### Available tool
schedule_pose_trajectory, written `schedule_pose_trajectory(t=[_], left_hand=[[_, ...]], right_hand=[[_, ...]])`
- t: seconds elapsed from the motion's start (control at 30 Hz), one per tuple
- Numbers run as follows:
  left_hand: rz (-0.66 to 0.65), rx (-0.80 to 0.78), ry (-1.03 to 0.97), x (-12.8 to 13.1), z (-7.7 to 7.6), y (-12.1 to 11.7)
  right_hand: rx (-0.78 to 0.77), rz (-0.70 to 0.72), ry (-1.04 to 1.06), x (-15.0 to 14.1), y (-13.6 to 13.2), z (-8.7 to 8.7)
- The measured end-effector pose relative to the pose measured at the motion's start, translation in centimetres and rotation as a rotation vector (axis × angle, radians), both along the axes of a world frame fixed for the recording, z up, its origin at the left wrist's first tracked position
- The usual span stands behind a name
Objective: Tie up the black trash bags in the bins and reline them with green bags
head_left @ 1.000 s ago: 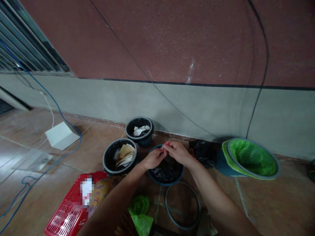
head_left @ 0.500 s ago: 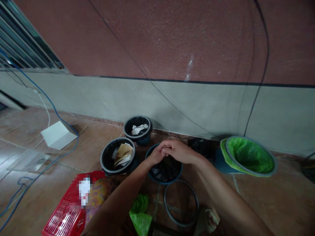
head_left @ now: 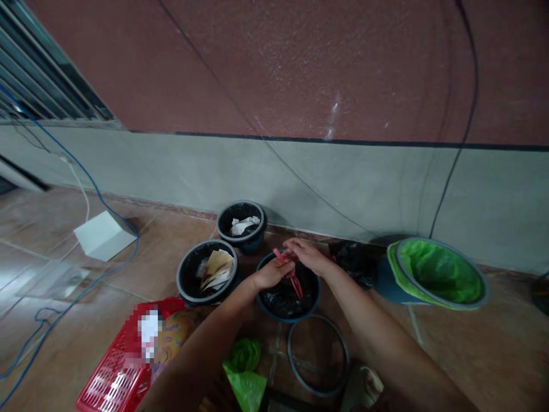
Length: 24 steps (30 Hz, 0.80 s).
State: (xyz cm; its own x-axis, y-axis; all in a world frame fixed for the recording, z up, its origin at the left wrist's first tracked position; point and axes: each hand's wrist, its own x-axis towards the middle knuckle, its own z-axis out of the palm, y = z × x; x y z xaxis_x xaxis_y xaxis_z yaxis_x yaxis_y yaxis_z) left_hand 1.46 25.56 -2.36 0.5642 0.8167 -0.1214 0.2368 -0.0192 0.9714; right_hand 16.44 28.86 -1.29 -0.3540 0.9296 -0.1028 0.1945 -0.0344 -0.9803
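Note:
My left hand [head_left: 269, 273] and my right hand [head_left: 305, 256] meet over a small dark bin [head_left: 288, 312] that holds a black bag [head_left: 281, 301]. Both hands are closed on a red string [head_left: 293, 274]. The string runs from between my fingers and hangs down over the bin's mouth. A loose grey ring [head_left: 317, 355] lies on the floor just in front of this bin.
Two more dark bins [head_left: 208, 280] [head_left: 241, 226] with paper scraps stand to the left. A green-lined bin [head_left: 440, 274] lies tipped at the right, beside a black bag [head_left: 354, 263]. A red basket [head_left: 118, 375], green bags [head_left: 244, 372], a white box [head_left: 103, 234] and blue cable [head_left: 64, 292] lie on the tiles.
My hands were clasped together over the bin; now they have parted a little and the red string shows, pulled out and hanging between them.

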Motion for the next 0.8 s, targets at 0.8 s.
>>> schedule_pose_trajectory(t=[0.8], left_hand=[[-0.011, 0.976, 0.864, -0.8, -1.6, -0.2]], right_hand=[[-0.336, 0.103, 0.091, 0.8, -2.3, -4.2]])
